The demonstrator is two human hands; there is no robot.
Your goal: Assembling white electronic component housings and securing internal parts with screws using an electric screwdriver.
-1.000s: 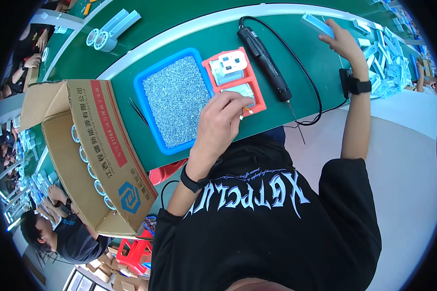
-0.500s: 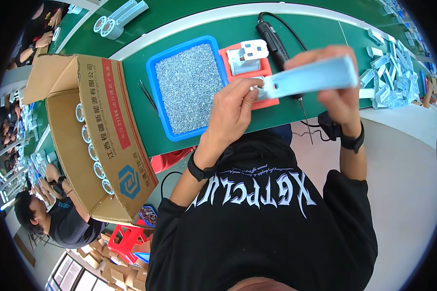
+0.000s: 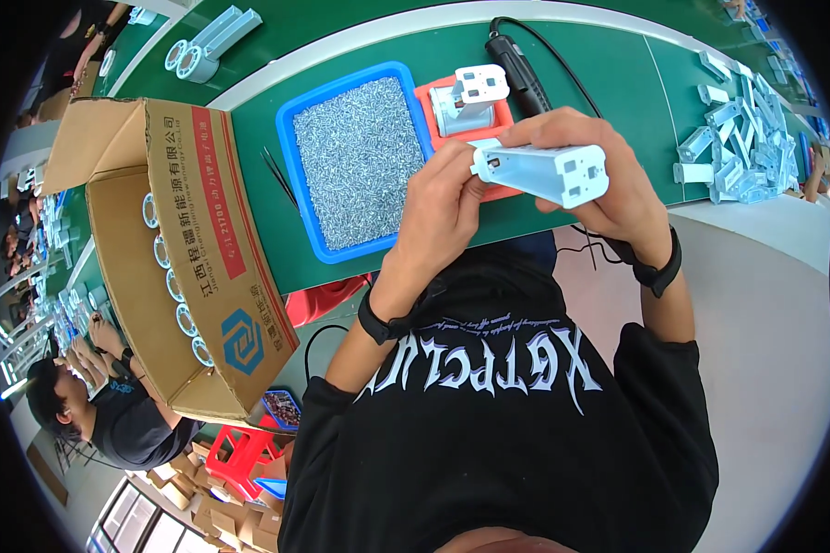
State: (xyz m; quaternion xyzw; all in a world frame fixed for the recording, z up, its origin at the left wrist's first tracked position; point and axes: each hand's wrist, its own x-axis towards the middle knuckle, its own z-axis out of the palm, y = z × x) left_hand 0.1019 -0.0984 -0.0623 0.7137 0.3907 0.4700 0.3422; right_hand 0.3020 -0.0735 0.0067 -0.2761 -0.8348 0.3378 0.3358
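A pale blue plastic housing [image 3: 535,172], long and hollow, is held between my hands above the bench edge. Its block-shaped end with square openings tilts toward me at the right. My right hand [image 3: 618,189] wraps round that end, thumb and fingers on opposite sides. At the housing's narrower left end, the closed fingers of my left hand [image 3: 441,207] pinch its rim; anything small inside that pinch is hidden. Just beyond my hands, an orange fixture [image 3: 503,112] carries a second pale housing [image 3: 466,101], its holed end facing up.
Left of the fixture lies a blue tray [image 3: 286,138] of small metal screws [image 3: 355,161]. A black electric screwdriver [image 3: 518,78] lies behind my right hand. Loose pale parts [image 3: 733,138] are piled at right. Tweezers [image 3: 279,177] and an open cardboard box [image 3: 221,249] are at left.
My right hand has come down and left, turning the housing so its holed end now shows. My left hand stays at the other end, almost in place.
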